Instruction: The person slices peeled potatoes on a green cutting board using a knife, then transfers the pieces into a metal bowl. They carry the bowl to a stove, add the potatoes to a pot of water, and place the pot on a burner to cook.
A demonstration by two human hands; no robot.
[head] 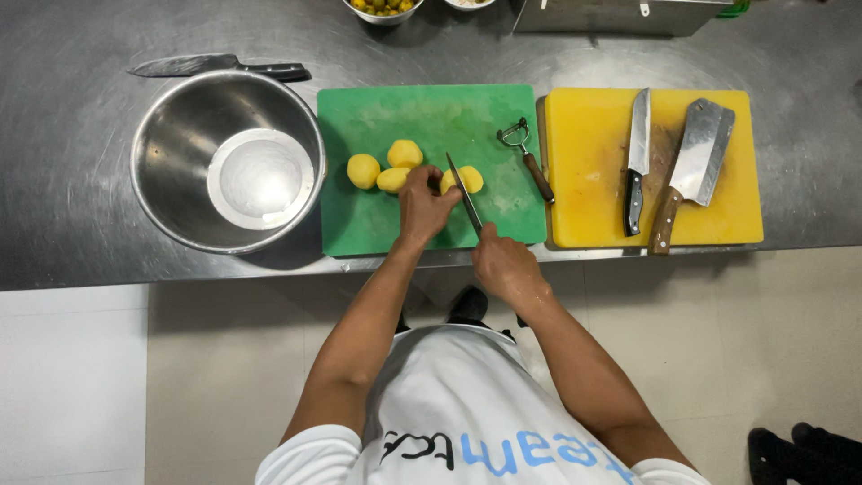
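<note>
Steel counter (72, 180) | left hand (424, 205) pinning potato (467, 180) | right hand (503, 262) gripping knife (464, 192)

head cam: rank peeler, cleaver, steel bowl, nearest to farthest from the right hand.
From the right hand, which holds the knife:
1. Peeler, just up and right, on the green board.
2. Cleaver, farther right, on the yellow board.
3. Steel bowl, far left, past the left hand.

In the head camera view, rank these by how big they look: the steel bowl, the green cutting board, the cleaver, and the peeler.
Largest to smallest:
1. Green cutting board
2. Steel bowl, close behind it in area
3. Cleaver
4. Peeler
All rest on the same counter, so nearness to the camera hardly skews the order.
</note>
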